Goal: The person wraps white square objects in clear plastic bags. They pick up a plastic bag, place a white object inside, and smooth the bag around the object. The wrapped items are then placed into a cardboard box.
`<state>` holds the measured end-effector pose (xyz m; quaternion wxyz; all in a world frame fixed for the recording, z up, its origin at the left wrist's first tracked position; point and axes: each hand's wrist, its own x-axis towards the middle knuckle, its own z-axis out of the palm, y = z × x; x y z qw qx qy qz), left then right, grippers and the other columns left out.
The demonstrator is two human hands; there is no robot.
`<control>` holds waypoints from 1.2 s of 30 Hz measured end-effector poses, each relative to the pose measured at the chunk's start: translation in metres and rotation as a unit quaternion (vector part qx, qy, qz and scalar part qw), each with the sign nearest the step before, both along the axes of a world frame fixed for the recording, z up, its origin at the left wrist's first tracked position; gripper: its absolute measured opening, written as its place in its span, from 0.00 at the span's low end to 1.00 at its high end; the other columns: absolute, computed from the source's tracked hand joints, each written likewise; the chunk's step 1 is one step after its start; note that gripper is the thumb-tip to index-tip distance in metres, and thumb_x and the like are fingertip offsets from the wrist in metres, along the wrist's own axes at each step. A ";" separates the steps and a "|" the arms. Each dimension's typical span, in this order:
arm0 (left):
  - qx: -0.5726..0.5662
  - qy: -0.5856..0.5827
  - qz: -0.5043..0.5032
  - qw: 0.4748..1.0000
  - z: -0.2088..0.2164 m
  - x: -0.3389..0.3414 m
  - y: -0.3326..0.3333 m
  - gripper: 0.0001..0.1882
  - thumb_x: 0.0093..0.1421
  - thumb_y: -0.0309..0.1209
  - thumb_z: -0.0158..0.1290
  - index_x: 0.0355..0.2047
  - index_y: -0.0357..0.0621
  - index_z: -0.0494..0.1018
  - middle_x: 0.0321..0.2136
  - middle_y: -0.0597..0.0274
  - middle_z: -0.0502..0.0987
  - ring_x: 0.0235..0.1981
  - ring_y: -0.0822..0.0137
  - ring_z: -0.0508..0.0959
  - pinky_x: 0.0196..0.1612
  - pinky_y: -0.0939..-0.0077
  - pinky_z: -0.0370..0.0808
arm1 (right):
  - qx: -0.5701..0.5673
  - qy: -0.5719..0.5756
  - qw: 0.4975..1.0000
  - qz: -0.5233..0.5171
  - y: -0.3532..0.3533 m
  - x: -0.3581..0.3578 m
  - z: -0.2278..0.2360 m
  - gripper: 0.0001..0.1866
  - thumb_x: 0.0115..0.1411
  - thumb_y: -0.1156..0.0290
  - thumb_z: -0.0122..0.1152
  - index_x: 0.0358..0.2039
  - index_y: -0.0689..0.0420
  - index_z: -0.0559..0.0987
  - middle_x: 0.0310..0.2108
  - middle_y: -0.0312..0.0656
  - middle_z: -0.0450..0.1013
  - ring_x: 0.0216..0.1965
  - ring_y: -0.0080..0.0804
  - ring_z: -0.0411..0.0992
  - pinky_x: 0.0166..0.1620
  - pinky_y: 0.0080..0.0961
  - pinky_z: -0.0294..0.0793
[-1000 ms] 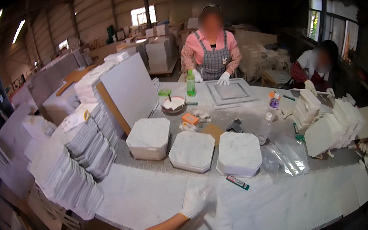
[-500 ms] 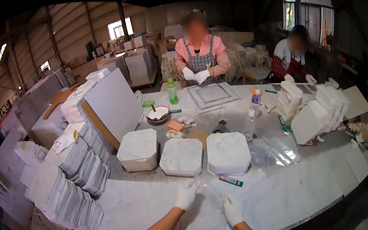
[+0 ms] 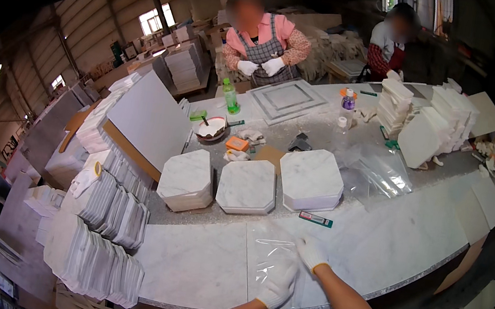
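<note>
A clear plastic bag [image 3: 267, 255] lies loosely over the near marble slab, its creases shining. My left hand [image 3: 278, 285], in a white glove, is closed on its near part close to the table edge; the fingertips are partly blurred. Farther out, my right hand [image 3: 311, 253], also gloved in white, has its fingers closed on the bag's right side. Just beyond the hands stand three short stacks of white marble tiles with cut corners: a left stack [image 3: 187, 179], a middle stack [image 3: 247, 186] and a right stack [image 3: 311, 178]. A small green-and-white pack [image 3: 315, 219] lies before the right stack.
Rows of upright tiles [image 3: 93, 266] line the left side, near a leaning white board [image 3: 145, 120]. More plastic bags [image 3: 382, 174] and tall tile stacks [image 3: 451, 121] are at right. A bowl [image 3: 211, 128] and bottles stand farther back. Two co-workers are across the table.
My left hand has drawn back toward the table edge, and the right has shifted slightly up. The bag now shows more creases. Across the table, the co-worker in pink has moved their hands apart.
</note>
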<state>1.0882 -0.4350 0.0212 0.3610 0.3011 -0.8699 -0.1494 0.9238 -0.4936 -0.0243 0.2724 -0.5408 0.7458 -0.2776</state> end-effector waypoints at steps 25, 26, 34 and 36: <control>0.022 -0.200 0.088 0.976 -0.012 -0.033 -0.036 0.28 0.58 0.44 0.56 0.54 0.41 0.71 0.56 0.43 0.68 0.58 0.41 0.64 0.60 0.47 0.62 | -0.128 0.129 0.983 -0.026 0.165 -0.018 0.042 0.35 0.56 0.61 0.70 0.62 0.56 0.70 0.45 0.53 0.79 0.43 0.49 0.79 0.46 0.39 0.78; 0.010 -0.199 0.089 0.976 -0.016 -0.035 -0.040 0.27 0.58 0.44 0.56 0.54 0.42 0.71 0.56 0.44 0.68 0.58 0.41 0.64 0.60 0.47 0.62 | -0.107 0.094 0.989 -0.048 0.168 -0.012 0.039 0.35 0.55 0.60 0.71 0.61 0.57 0.71 0.44 0.53 0.78 0.43 0.49 0.79 0.46 0.40 0.78; 0.020 -0.183 0.079 0.980 -0.013 -0.040 -0.051 0.26 0.59 0.39 0.54 0.55 0.38 0.70 0.54 0.41 0.69 0.58 0.38 0.65 0.60 0.45 0.62 | 0.038 0.006 0.998 -0.039 0.140 0.027 0.033 0.22 0.59 0.54 0.64 0.45 0.59 0.80 0.38 0.51 0.79 0.40 0.50 0.77 0.46 0.39 0.75; 0.061 -0.185 0.065 0.979 0.000 -0.035 -0.052 0.25 0.59 0.37 0.54 0.54 0.37 0.70 0.52 0.40 0.70 0.57 0.38 0.65 0.59 0.46 0.63 | 0.054 -0.037 0.997 -0.047 0.133 0.026 0.032 0.18 0.62 0.57 0.60 0.43 0.59 0.81 0.38 0.52 0.79 0.40 0.50 0.77 0.45 0.38 0.75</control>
